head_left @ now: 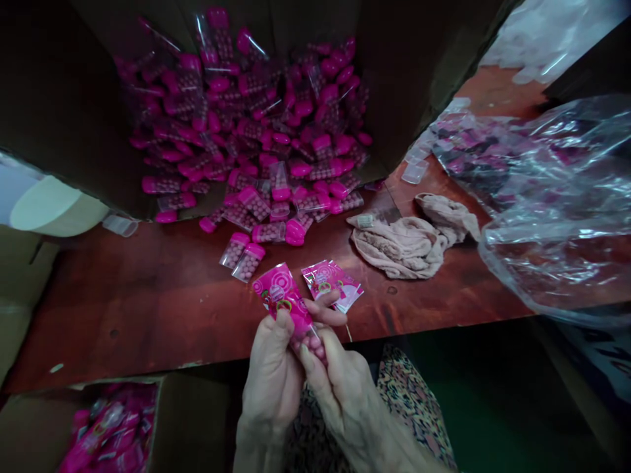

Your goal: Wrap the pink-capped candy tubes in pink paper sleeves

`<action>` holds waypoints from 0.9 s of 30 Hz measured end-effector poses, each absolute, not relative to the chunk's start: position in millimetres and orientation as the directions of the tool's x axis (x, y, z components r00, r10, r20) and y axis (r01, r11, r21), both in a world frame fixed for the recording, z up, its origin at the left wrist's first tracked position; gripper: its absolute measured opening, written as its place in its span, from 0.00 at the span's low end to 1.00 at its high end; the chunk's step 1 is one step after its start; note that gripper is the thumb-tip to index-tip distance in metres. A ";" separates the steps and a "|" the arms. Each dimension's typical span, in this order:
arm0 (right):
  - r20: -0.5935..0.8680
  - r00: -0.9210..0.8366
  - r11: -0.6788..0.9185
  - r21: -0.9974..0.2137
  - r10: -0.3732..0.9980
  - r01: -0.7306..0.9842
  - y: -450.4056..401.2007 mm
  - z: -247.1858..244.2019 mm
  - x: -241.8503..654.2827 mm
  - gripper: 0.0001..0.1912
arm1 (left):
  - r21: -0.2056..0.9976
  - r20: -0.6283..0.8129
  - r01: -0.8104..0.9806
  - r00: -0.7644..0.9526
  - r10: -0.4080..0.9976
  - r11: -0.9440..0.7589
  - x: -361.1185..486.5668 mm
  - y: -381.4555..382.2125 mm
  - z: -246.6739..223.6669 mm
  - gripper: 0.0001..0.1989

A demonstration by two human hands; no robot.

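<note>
**Box Behind, Hands in Front**

A box [64, 112] stands at the back of the table [148, 315], with tubes [246, 131] in it. A cloth [399, 246] lies to its right. A packet [286, 302] is between the left hand [269, 374] and right hand [345, 414].

A leopard-print garment [411, 401] (tan with black spots) is worn.

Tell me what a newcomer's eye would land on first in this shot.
The heap of pink-capped clear tubes in the open cardboard box at the top grabs the eye first. At bottom centre, the left hand and right hand grip a pink printed packet. A large clear plastic bag bulges at the right.
</note>
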State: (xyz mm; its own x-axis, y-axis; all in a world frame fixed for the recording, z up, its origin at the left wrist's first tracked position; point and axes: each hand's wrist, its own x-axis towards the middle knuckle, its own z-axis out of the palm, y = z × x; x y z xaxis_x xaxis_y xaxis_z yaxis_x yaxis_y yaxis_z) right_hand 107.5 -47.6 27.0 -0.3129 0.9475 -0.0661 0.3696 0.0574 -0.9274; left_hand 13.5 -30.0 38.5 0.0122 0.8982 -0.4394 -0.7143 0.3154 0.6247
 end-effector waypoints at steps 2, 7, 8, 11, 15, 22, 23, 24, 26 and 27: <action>-0.083 -0.304 0.036 -0.929 0.949 0.368 -47.8 28.0 109.3 0.14 | 0.598 -0.441 -0.719 0.075 0.894 0.355 13.5 -32.0 37.1 0.15; -0.057 -0.299 0.047 -0.943 0.952 0.330 -47.3 27.8 108.8 0.12 | 0.609 -0.457 -0.714 0.042 0.888 0.347 12.3 -37.9 33.8 0.13; -0.048 -0.295 0.047 -0.950 0.954 0.309 -46.6 27.4 107.8 0.11 | 0.602 -0.463 -0.723 0.031 0.886 0.340 12.3 -38.3 33.9 0.13; -0.052 -0.269 0.028 -0.958 0.962 0.284 -44.4 25.2 103.8 0.10 | 0.572 -0.484 -0.764 -0.020 0.875 0.299 13.5 -37.3 35.8 0.14; -0.036 -0.249 0.049 -0.945 0.968 0.324 -45.6 20.6 99.8 0.12 | 0.615 -0.464 -0.756 -0.120 0.878 0.222 16.1 -35.8 37.0 0.11; 0.012 -0.210 0.094 -0.919 0.978 0.384 -53.1 21.1 107.4 0.18 | 0.687 -0.386 -0.656 0.037 0.922 0.314 18.6 -42.8 32.0 0.12; 0.009 -0.202 0.086 -0.922 0.979 0.376 -53.4 20.3 108.6 0.19 | 0.690 -0.391 -0.653 0.026 0.920 0.311 18.3 -43.4 31.3 0.12; 0.001 -0.188 0.071 -0.927 0.982 0.369 -53.4 19.0 109.6 0.20 | 0.689 -0.402 -0.655 0.012 0.915 0.311 17.8 -43.8 30.5 0.12; -0.044 -0.170 0.017 -0.939 0.984 0.343 -51.8 16.0 111.6 0.21 | 0.679 -0.433 -0.663 -0.014 0.901 0.316 15.7 -43.7 28.8 0.12; -0.078 -0.186 -0.016 -0.949 0.980 0.314 -50.1 15.1 112.8 0.20 | 0.678 -0.445 -0.665 -0.031 0.895 0.314 14.3 -43.4 28.0 0.12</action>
